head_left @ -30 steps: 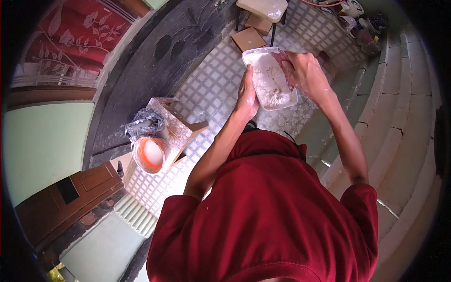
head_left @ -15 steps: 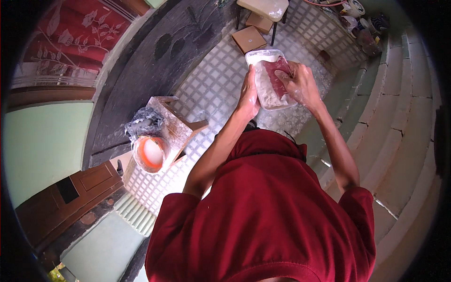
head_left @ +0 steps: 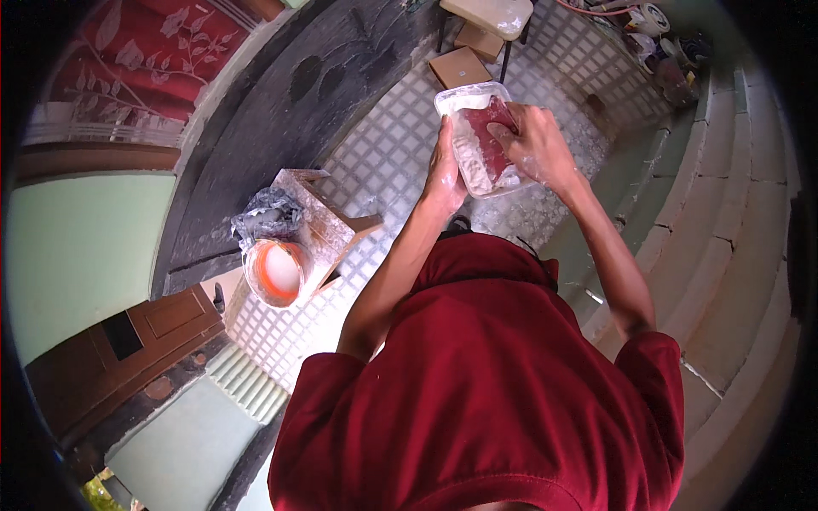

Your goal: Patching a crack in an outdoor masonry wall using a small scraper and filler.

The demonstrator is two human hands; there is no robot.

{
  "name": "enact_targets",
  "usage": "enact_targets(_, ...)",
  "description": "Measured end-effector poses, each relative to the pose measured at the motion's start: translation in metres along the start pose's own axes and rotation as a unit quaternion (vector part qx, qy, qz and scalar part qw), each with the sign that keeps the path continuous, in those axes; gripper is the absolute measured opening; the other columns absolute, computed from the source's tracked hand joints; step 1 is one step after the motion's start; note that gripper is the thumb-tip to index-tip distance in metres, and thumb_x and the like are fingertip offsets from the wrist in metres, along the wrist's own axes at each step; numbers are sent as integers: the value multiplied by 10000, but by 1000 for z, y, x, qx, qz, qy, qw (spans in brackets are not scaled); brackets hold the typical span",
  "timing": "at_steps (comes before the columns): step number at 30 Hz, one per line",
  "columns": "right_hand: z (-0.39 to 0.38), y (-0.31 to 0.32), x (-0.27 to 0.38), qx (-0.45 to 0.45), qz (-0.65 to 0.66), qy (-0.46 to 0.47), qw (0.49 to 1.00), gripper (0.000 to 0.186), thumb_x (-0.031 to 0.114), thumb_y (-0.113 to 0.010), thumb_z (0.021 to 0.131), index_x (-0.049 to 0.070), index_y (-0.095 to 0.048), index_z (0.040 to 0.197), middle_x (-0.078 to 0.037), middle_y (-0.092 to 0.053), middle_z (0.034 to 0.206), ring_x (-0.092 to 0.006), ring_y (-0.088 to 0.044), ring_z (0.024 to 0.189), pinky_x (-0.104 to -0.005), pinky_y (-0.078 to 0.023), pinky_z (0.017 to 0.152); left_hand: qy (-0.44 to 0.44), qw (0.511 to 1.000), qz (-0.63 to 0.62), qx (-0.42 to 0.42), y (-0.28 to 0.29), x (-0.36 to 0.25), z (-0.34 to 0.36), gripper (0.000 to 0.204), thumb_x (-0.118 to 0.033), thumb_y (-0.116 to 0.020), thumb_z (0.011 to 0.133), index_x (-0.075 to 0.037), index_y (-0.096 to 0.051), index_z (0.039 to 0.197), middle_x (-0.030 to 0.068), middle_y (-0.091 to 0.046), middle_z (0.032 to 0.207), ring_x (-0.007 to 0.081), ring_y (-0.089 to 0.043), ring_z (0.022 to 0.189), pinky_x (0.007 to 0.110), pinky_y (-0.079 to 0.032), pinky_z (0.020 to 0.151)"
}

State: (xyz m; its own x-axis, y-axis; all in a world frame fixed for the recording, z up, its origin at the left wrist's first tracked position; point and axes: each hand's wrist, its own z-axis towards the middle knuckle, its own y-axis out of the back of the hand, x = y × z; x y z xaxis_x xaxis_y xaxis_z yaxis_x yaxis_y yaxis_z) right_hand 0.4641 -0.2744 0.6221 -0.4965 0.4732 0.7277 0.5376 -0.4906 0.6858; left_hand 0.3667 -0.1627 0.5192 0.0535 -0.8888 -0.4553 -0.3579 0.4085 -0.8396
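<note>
My left hand (head_left: 445,177) is wrapped round the left side of a clear rectangular plastic tub (head_left: 497,194), holding it up in front of me. White paste (head_left: 468,157) fills the tub and smears its inner walls. In my right hand (head_left: 540,152) is a flat dark red scraper (head_left: 484,124), gripped at its right side with the thumb laid over its face. The blade lies across the paste inside the tub, its lower edge partly hidden in it. Both hands carry white smears.
On the left a low wooden bench (head_left: 319,209) bears an orange-and-white bucket (head_left: 277,271) and a crumpled dark plastic bag (head_left: 266,215). Ahead stand a cardboard box (head_left: 460,68) and a stool (head_left: 494,13). Pale steps (head_left: 699,213) rise on the right.
The tub has shifted slightly left with my left hand. My right hand has moved left too, and the scraper now sits at a slightly different tilt over the paste.
</note>
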Motion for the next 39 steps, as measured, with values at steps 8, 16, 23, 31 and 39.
enact_targets(8,0,0,29,-8,-64,82,995,192,75,-617,828,-58,-625,965,-298,-559,770,-476,-524,709,-447,-446,643,-33,999,-10,-15,6,-16,-23,655,-558,-358,980,-60,-370,1406,116,-514,1348,243,-543,1202,425,-453,1022)
enact_targets(16,14,-3,71,-16,-149,112,982,206,93,-639,784,-75,-622,901,-300,-579,811,-467,-580,821,-472,-476,684,-50,998,-32,13,22,-34,-47,651,-532,-357,991,-55,-326,1433,124,-471,1396,252,-516,1239,432,-435,1041)
enact_targets(23,24,-24,98,10,-178,181,967,199,95,-619,836,-49,-607,973,-267,-607,820,-453,-574,788,-479,-461,686,-112,994,-17,-7,38,-55,-74,591,-483,-368,1005,-47,-352,1404,125,-514,1339,244,-550,1195,421,-470,1008)
enact_targets(31,21,-74,105,1,-268,247,931,152,82,-615,816,1,-632,943,-244,-618,807,-424,-607,803,-476,-496,711,-155,986,-21,-59,56,-74,-94,491,-433,-407,1009,-58,-411,1326,120,-559,1248,235,-601,1112,405,-532,928)
enact_targets(39,26,-98,99,33,-192,267,944,197,86,-580,877,3,-660,1037,-214,-652,758,-364,-626,607,-417,-514,599,-178,977,2,-115,78,-87,-107,569,-468,-349,1011,-41,-394,1385,123,-559,1297,238,-595,1144,404,-512,954)
